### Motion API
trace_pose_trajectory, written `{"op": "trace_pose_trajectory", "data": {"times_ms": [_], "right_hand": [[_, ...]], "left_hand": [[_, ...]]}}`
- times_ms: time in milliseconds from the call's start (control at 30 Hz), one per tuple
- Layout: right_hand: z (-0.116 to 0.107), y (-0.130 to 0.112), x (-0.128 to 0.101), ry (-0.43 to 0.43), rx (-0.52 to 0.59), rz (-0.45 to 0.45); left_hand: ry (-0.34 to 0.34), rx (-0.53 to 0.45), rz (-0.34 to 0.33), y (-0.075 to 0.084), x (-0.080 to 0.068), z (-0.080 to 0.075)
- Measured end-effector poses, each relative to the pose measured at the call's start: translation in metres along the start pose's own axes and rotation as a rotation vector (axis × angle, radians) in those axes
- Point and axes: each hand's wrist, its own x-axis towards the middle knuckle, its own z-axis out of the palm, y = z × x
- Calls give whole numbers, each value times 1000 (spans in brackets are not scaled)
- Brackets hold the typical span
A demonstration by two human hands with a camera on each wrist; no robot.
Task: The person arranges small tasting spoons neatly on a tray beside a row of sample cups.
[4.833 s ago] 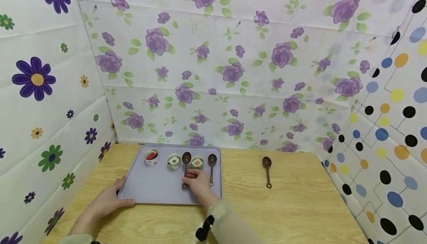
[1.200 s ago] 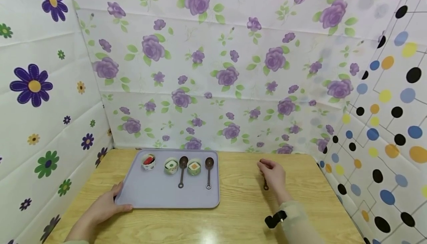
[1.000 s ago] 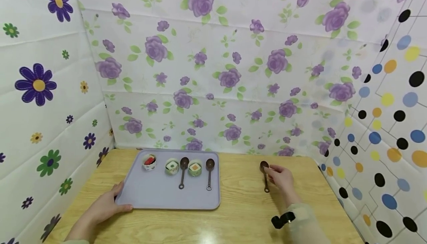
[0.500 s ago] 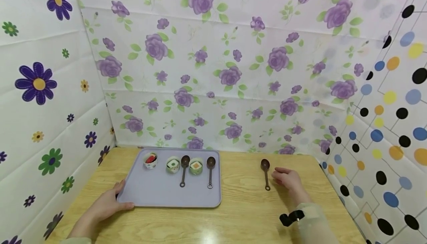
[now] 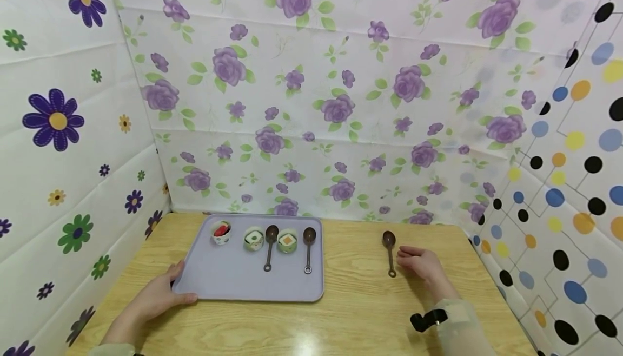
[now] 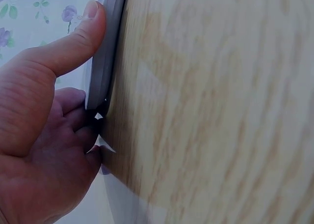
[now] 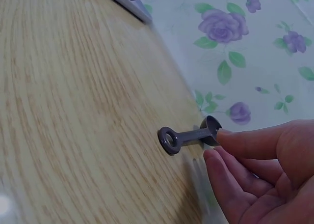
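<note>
My left hand holds the near left corner of the lilac tray, thumb on the front rim and fingers round the left side. On the tray stand three small patterned cups: one with a red piece, one with a white-and-green piece, one with a white-and-orange piece. A brown spoon lies between the latter two, another brown spoon right of them. My right hand hovers just right of a third brown spoon on the table, fingers relaxed and holding nothing.
The wooden table carries the tray on its left half and the lone spoon on its right. A purple-rose cloth hangs along the back edge, with patterned cloths at both sides.
My right hand has left the spoon between the cups, moved right to the lone spoon, then drawn back to that spoon's right. My left hand keeps its place at the tray corner.
</note>
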Motion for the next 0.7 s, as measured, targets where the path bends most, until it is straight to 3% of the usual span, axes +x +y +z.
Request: {"op": "trace_pose_trajectory", "data": {"times_ms": [700], "right_hand": [[21, -2, 3, 56, -69, -17]], "left_hand": [[-3, -15, -1, -1, 1, 0]]}}
